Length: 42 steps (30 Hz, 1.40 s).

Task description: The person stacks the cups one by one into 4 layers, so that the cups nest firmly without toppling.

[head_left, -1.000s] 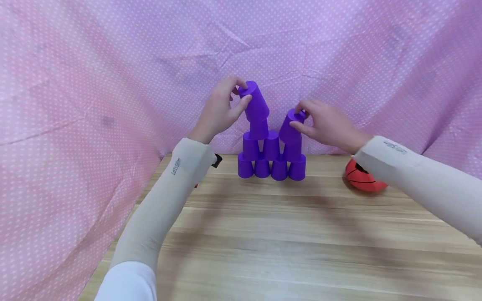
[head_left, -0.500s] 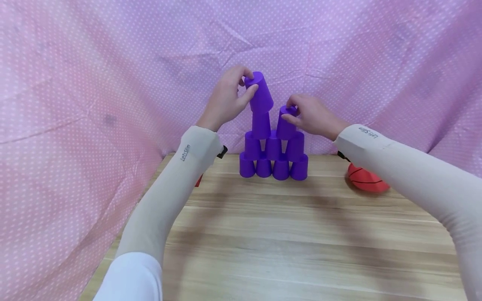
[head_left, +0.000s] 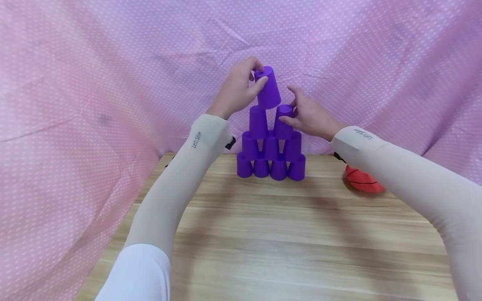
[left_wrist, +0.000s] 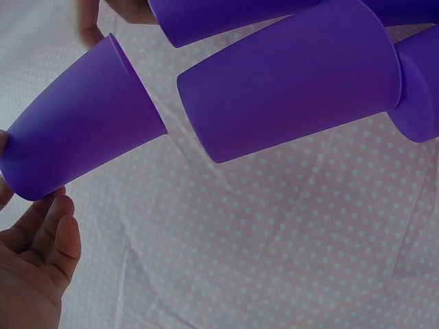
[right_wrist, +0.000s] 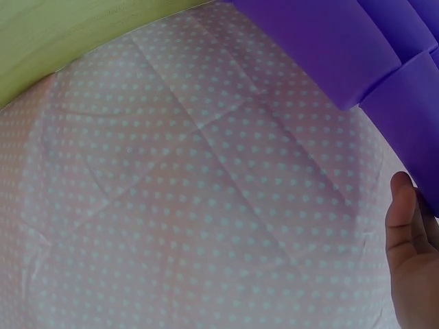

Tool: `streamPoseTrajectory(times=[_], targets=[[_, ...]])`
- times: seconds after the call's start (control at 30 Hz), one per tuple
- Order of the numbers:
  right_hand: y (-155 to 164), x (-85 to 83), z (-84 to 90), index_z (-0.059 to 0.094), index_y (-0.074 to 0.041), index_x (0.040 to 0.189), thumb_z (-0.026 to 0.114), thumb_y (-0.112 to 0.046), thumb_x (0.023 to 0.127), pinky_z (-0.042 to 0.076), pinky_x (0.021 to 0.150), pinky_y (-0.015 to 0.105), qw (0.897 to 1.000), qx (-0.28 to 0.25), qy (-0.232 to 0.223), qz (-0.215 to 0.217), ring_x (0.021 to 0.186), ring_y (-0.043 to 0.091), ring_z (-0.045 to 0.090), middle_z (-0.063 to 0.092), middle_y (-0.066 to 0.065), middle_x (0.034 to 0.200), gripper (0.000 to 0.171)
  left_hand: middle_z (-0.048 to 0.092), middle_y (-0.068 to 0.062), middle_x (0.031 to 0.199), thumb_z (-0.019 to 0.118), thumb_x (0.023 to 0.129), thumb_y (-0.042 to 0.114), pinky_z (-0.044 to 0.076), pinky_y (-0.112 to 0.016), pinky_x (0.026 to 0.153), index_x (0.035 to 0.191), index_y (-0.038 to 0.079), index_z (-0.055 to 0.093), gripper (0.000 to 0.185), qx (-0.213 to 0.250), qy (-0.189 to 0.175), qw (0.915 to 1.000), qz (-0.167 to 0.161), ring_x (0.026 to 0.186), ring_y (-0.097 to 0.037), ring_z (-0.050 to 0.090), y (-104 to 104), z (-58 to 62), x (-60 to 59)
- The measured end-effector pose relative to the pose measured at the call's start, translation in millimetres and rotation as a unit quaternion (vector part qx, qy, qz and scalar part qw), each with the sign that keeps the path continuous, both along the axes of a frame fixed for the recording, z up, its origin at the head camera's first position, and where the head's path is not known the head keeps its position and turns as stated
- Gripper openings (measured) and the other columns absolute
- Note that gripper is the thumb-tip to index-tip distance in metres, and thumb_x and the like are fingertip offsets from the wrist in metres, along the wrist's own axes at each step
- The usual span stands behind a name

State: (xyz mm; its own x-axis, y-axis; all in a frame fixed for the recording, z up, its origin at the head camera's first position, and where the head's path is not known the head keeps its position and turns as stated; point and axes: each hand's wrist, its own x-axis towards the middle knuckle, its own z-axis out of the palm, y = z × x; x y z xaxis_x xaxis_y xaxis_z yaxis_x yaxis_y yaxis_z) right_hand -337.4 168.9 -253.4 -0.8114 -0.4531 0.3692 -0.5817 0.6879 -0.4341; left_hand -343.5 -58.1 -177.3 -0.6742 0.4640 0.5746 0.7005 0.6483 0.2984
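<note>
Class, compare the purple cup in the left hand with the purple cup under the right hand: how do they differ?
The left hand's cup is tilted and sits highest; the right hand's cup stands straight, a row lower. The first is gripped by curled fingers; the second is only touched by straighter fingers. Both are purple and upside down.

The cup pyramid (head_left: 270, 150) serves as the landmark. To its right, the orange ball (head_left: 363, 180) is partly hidden behind the right sleeve (head_left: 406, 175). To its left, a small black object (head_left: 230, 143) is mostly covered by the left sleeve (head_left: 180, 184); its identity cannot be determined. In the right wrist view, the right hand (right_wrist: 411, 253) is cut off by the frame edge. In the left wrist view, the pyramid's cups are cropped at the top and right edges.
</note>
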Motion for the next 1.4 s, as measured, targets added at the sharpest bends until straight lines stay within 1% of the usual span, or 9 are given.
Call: streamPoseTrajectory(times=[0.17,0.33,0.53,0.8,0.97,1.07,1.2,1.3,1.4], targets=[[-4,-1.3,-1.4,0.006,-0.011,0.148,0.069,-0.028,0.087,0.052,0.076,0.041,1.000,-0.008,-0.013,-0.004,0.087,0.029,0.064,0.061,0.017,0.104,0.089,0.056,-0.002,0.106,0.055,0.095,0.026,0.038,-0.018,0.083,0.113,0.008,0.052,0.026,-0.023,-0.029,0.9993,0.009,0.097,-0.015,0.050,5,0.0,-3.7],[-4,-1.7,-2.6,0.008,-0.010,0.148,0.069,-0.027,0.087,0.051,0.077,0.041,1.000,-0.015,-0.008,0.001,0.087,0.029,0.064,0.061,0.017,0.103,0.088,0.056,-0.003,0.107,0.056,0.095,0.025,0.038,-0.018,0.084,0.113,0.007,0.052,0.026,-0.042,-0.028,0.9987,0.008,0.098,-0.015,0.051,10,-2.2,-6.4],[-2,-0.1,-5.4,0.010,-0.009,0.147,0.070,-0.028,0.086,0.053,0.073,0.040,1.000,-0.016,0.000,0.009,0.082,0.028,0.064,0.062,0.017,0.100,0.087,0.056,-0.003,0.108,0.054,0.096,0.027,0.039,-0.019,0.085,0.115,0.007,0.051,0.027,-0.053,-0.045,0.9975,0.014,0.100,-0.017,0.052,15,-2.6,-7.1],[-3,-0.3,-8.1,0.010,-0.009,0.147,0.071,-0.028,0.086,0.053,0.072,0.040,1.000,-0.019,-0.015,0.013,0.082,0.028,0.064,0.060,0.017,0.100,0.088,0.056,-0.003,0.109,0.054,0.096,0.026,0.042,-0.021,0.081,0.117,0.009,0.050,0.027,-0.034,-0.081,0.9961,0.010,0.094,-0.014,0.052,16,-4.5,-8.6],[-4,-0.3,-8.6,0.009,-0.009,0.148,0.071,-0.029,0.086,0.052,0.075,0.041,0.999,-0.020,-0.026,0.013,0.085,0.030,0.064,0.060,0.019,0.104,0.090,0.056,-0.002,0.115,0.054,0.096,0.029,0.043,-0.022,0.081,0.119,0.010,0.049,0.030,-0.024,-0.103,0.9943,0.011,0.096,-0.013,0.054,14,-5.1,-9.5],[-4,0.5,-8.1,0.008,-0.010,0.148,0.071,-0.030,0.086,0.051,0.079,0.044,0.999,-0.018,-0.030,0.014,0.090,0.031,0.063,0.059,0.021,0.109,0.090,0.054,-0.001,0.120,0.054,0.096,0.032,0.042,-0.022,0.084,0.121,0.010,0.048,0.034,-0.025,-0.106,0.9939,0.017,0.100,-0.013,0.053,13,-4.7,-9.0],[-1,1.5,-5.6,0.008,-0.010,0.148,0.071,-0.034,0.085,0.047,0.086,0.048,0.999,-0.016,-0.029,0.011,0.102,0.035,0.059,0.056,0.023,0.120,0.093,0.050,0.000,0.131,0.050,0.096,0.039,0.039,-0.023,0.091,0.128,0.012,0.045,0.042,-0.024,-0.108,0.9930,0.039,0.111,-0.013,0.049,5,-2.2,-3.6],[4,3.8,-1.5,0.005,-0.010,0.150,0.067,-0.041,0.086,0.041,0.094,0.051,0.999,-0.010,-0.034,-0.006,0.117,0.038,0.050,0.047,0.024,0.133,0.094,0.045,0.000,0.137,0.047,0.097,0.042,0.033,-0.022,0.098,0.134,0.013,0.043,0.047,-0.040,-0.087,0.9938,0.057,0.122,-0.011,0.042,-4,-2.1,3.0],[12,9.4,2.9,0.000,-0.007,0.150,0.058,-0.045,0.091,0.028,0.104,0.052,0.999,0.004,-0.037,-0.025,0.130,0.040,0.035,0.032,0.026,0.144,0.090,0.042,-0.002,0.141,0.045,0.097,0.044,0.024,-0.022,0.105,0.139,0.011,0.039,0.054,-0.080,-0.063,0.9924,0.068,0.130,-0.013,0.033,-14,-7.7,11.3]])
